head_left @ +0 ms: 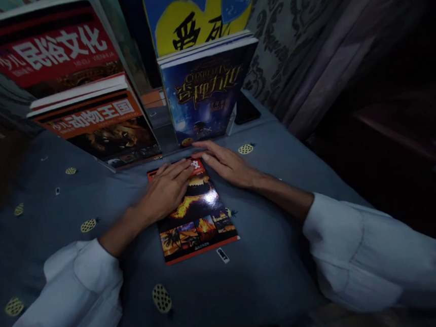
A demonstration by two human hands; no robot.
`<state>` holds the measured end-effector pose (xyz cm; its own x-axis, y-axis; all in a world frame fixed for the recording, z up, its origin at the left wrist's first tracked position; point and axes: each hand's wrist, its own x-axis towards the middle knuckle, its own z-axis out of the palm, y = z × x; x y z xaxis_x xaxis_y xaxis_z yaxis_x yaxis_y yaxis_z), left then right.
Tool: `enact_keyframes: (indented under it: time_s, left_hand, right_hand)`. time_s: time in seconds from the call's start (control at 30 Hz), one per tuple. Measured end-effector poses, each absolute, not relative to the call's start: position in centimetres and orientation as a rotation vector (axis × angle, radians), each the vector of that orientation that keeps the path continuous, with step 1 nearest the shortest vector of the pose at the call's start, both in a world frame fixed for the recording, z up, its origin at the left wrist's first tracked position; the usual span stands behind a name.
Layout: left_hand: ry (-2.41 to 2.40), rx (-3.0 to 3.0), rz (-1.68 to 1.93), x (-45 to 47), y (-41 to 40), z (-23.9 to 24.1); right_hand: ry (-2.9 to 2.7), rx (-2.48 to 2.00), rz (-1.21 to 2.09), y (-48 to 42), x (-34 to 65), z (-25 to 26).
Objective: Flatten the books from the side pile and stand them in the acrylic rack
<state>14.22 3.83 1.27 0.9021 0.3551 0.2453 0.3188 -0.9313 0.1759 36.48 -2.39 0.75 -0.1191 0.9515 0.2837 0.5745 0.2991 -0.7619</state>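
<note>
A glossy dark book (199, 231) with a red edge and fiery pictures lies flat on the blue cloth. My left hand (170, 188) rests palm down across its upper left part, fingers stretched out and covering some of the title. At the book's top right corner is my right hand (228, 165), its fingers extended to the left; whether they touch the cover I cannot tell. Just beyond both hands stand an orange book with a lion on its cover (116, 129) and a blue book with gold lettering (206, 90).
Behind these stand a red-covered book (59, 52) and a blue and yellow book (190, 18). A flat black object (247, 109) lies right of the blue book. The cloth (266, 281) has a pineapple print. A patterned curtain (290, 30) hangs at the back right.
</note>
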Motion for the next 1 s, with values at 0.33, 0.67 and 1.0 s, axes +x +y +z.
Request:
enact_keyframes:
  time_s: [0.33,0.67,1.0]
  left_hand:
    - [0.191,2.928,0.272,15.5,1.7,2.0]
    - [-0.083,2.874,0.244,13.8,-2.4,2.4]
    - [-0.125,2.834,0.209,13.5,-3.3,2.3]
  right_hand:
    - [-1.943,-1.366,0.467,-2.5,36.1,0.2]
    - [-2.043,-1.343,0.324,-2.3,36.2,-0.6]
    - [-2.079,-1.35,0.286,-2.5,36.2,-0.8]
